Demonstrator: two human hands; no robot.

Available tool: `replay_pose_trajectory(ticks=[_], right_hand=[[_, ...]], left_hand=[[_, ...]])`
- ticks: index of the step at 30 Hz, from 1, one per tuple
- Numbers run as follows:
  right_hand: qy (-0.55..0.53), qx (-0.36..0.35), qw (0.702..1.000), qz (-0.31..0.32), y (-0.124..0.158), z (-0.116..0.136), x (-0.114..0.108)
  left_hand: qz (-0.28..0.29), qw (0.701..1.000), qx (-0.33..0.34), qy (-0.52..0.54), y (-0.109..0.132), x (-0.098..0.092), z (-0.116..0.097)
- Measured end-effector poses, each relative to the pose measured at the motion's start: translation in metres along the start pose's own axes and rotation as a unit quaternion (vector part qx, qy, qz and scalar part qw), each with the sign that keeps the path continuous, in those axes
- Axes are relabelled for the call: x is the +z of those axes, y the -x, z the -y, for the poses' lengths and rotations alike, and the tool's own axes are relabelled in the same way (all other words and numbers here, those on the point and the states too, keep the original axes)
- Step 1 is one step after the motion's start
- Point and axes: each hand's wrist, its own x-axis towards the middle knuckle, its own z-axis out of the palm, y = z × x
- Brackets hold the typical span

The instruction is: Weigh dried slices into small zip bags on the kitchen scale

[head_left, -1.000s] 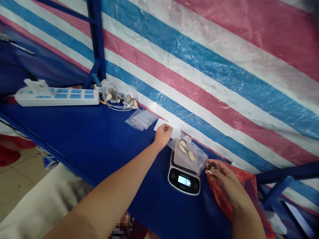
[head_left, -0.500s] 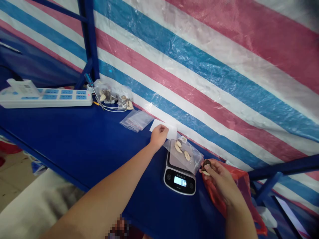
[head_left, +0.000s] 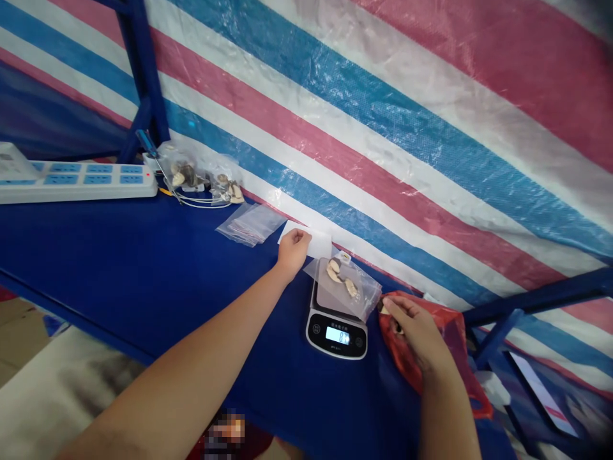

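A small digital scale (head_left: 336,333) sits on the blue table (head_left: 143,268), its display lit. On its pan lies a clear plastic bag (head_left: 343,285) with a few pale pieces inside. My left hand (head_left: 292,248) rests on a white paper slip (head_left: 313,241) just left of the bag, fingers curled on the slip. My right hand (head_left: 412,329) lies over the red plastic bag (head_left: 454,358) right of the scale, fingers closed around a small dark piece that is mostly hidden.
A stack of empty clear bags (head_left: 249,223) lies left of the slip. Farther left are filled small bags (head_left: 201,179), a wire, a blue-handled tool (head_left: 151,150) and a white power strip (head_left: 76,182). A striped tarp (head_left: 383,115) backs the table. Blue frame bars (head_left: 527,306) stand at right.
My right hand has drawn the dark piece from beside the scale bag down onto the red bag. The left hand stays on the slip. The view has shifted rightwards.
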Motion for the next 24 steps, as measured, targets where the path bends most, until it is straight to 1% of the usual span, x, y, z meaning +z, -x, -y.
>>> replay_pose_trajectory(ticks=[6, 12, 20, 24], right_hand=[[-0.021, -0.002, 1.0, 0.006, 0.0047, 0.0044, 0.0011], [-0.034, 0.004, 0.999, 0.01, 0.0014, 0.0016, -0.0005], [-0.035, -0.014, 0.999, -0.027, -0.0024, -0.0015, -0.0012], [-0.023, -0.008, 0.999, -0.029, -0.0012, -0.0008, -0.0006]], left_hand=[[-0.012, 0.999, -0.015, 0.038, -0.0048, -0.0009, 0.0015], [-0.012, 0.998, -0.023, 0.063, -0.0057, -0.0008, 0.0032], [-0.013, 0.996, -0.032, 0.077, -0.005, 0.0008, 0.0043], [-0.012, 0.996, -0.035, 0.08, -0.0041, 0.0016, 0.0018]])
